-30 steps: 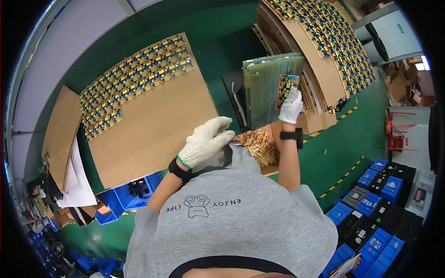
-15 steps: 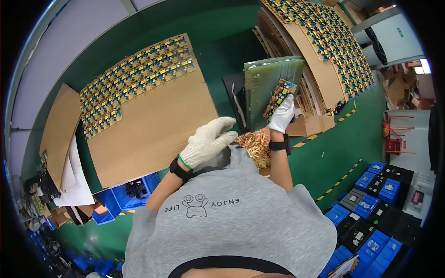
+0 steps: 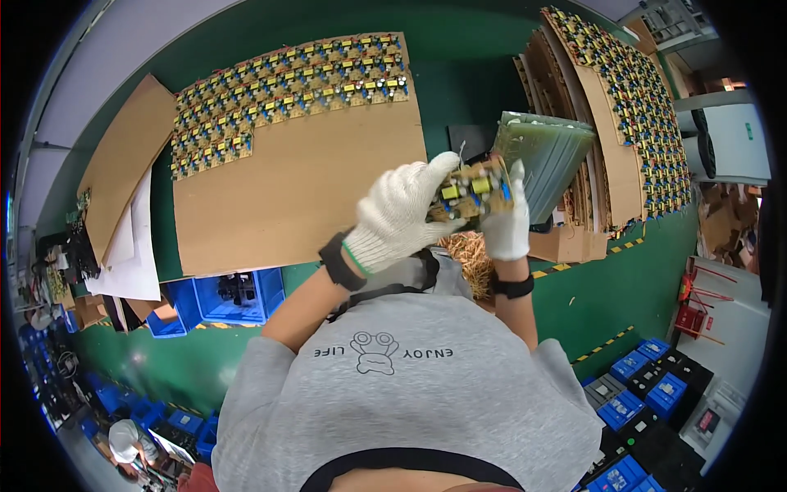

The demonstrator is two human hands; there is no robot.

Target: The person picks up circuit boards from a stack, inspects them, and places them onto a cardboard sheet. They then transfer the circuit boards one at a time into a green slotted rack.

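Between my two gloved hands is a small circuit board panel (image 3: 475,190) with yellow and blue parts on its upper face. My left hand (image 3: 403,205), in a knitted white glove, pinches its left end between thumb and fingers. At the other end my right hand (image 3: 510,220), in a smoother white glove, grips the board; some of its fingers are hidden behind it. Behind the right hand stands a tilted stack of greenish translucent sheets (image 3: 545,160). To the left, a cardboard sheet (image 3: 303,193) carries rows of similar circuit boards (image 3: 287,86) along its far part.
At right, stacked cardboard layers (image 3: 602,123) hold many more boards (image 3: 648,131). Copper-coloured scraps (image 3: 470,258) lie under my hands. A blue bin (image 3: 246,295) sits below the cardboard's near edge. Blue and black crates (image 3: 648,394) stand at lower right; another person (image 3: 131,443) is at lower left.
The board has come away from the green sheets toward my left hand, which now grips it too. Before, only my right hand held it. The whole view has shifted.
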